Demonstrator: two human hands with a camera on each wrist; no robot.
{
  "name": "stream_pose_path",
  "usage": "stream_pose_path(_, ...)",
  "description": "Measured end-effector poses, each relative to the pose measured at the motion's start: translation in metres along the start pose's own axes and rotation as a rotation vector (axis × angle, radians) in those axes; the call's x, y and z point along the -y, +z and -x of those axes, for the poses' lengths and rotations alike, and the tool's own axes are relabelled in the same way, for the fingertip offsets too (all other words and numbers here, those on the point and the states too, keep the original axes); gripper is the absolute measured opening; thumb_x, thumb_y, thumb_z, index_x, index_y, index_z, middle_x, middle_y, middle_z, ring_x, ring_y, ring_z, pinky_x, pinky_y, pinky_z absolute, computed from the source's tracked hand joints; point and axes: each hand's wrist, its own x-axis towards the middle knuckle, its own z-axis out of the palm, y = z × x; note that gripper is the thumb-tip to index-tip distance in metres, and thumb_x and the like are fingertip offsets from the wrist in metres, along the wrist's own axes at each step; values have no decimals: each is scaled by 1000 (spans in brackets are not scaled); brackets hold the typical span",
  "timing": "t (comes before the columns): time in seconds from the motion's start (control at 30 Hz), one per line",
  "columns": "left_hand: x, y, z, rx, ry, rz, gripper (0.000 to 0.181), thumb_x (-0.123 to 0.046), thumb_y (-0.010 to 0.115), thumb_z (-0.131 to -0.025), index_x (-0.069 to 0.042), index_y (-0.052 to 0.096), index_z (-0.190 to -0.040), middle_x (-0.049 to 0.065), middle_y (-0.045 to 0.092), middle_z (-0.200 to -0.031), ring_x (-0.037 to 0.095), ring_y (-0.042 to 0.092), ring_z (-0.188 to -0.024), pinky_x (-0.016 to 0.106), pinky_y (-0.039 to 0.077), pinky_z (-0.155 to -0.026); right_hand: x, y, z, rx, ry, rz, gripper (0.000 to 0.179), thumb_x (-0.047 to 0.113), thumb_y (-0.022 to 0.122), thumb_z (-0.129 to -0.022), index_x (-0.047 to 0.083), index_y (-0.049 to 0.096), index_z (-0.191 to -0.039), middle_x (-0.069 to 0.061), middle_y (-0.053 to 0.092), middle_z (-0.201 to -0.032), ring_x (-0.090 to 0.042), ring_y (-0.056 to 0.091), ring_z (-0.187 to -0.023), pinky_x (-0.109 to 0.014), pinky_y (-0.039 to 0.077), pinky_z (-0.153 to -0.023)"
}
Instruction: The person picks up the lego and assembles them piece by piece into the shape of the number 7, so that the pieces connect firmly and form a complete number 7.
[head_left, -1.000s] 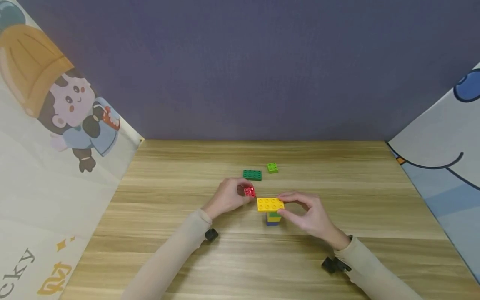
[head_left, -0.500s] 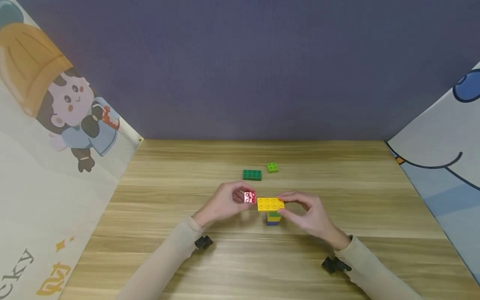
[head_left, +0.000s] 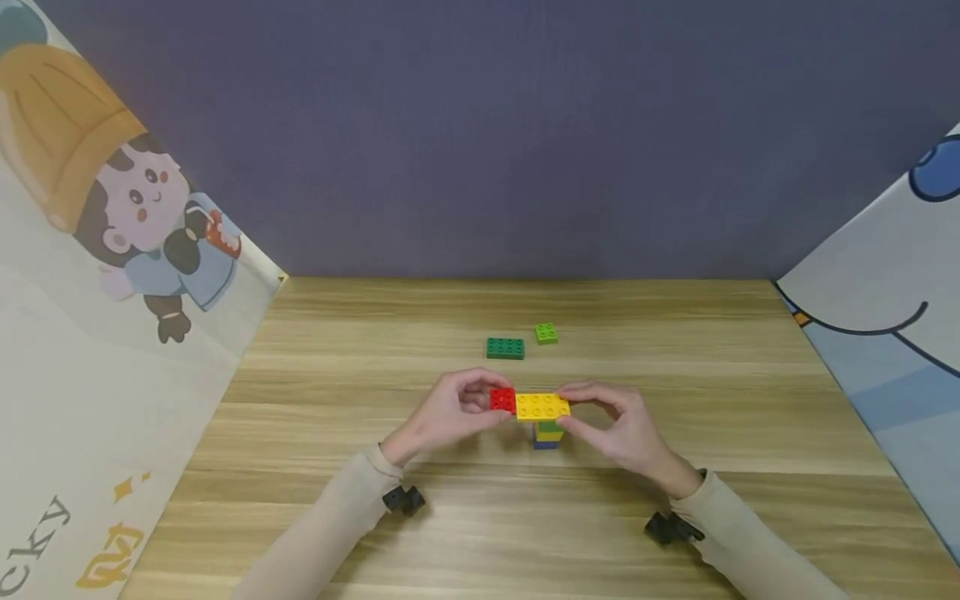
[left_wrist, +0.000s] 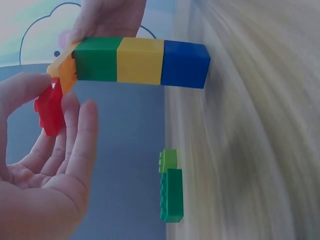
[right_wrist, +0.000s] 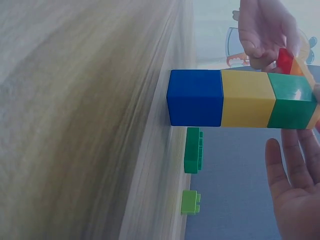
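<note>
In the head view my left hand [head_left: 446, 412] pinches a small red brick [head_left: 502, 400] between thumb and fingers. Its right side meets the left end of a flat yellow brick [head_left: 536, 407]. My right hand [head_left: 618, 421] pinches that yellow brick by its right end. The yellow brick lies across the top of an upright tower, which the left wrist view shows as a green block [left_wrist: 97, 59], a yellow block [left_wrist: 140, 60] and, at the bottom on the table, a blue block [left_wrist: 185, 64]. There the red brick [left_wrist: 49, 110] sits at the yellow one's edge, high above the table.
Beyond the hands, a dark green brick [head_left: 506, 348] and a small light green brick [head_left: 546, 333] lie on the wooden table [head_left: 360, 333]. A dark blue-grey panel [head_left: 525, 150] rises behind, with printed panels at both sides.
My left hand has brought the red brick nearer to me, turned it level, and set it against the yellow brick's left end. My right hand has stayed where it was.
</note>
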Motion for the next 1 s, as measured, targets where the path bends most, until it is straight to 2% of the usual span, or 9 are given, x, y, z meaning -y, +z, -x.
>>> stream_pose_path(0.17,2,5,2,-5,17,64,41,-5,77,-95,4,66,-134,23,75,-117,12,72,-94,24,63,-85,-1,0,-1,4,-3,1,41,-18,82,-79,1,78,-115,-20,77,-119,-10,73,-114,-31,64,-92)
stream_pose_path(0.33,2,10,3,-37,-16,99,46,-6,80,-94,6,65,-136,21,77,-117,10,73,-91,22,62,-82,1,0,-1,7,22,11,41,-17,83,-79,2,78,-115,-16,78,-121,-6,72,-116,-32,64,-93)
stream_pose_path(0.63,4,20,4,-95,-37,109,46,-8,85,-90,-1,71,-134,19,78,-119,12,73,-89,21,61,-78,3,0,-1,6,54,27,39,-16,84,-80,3,78,-114,-16,78,-121,-6,72,-116,-38,65,-92)
stream_pose_path(1.0,8,27,4,-128,11,85,44,-9,85,-90,1,72,-131,20,77,-117,9,70,-85,20,60,-75,0,0,1,-5,12,23,41,-18,83,-79,2,78,-114,-16,78,-120,-7,72,-115,-32,64,-93)
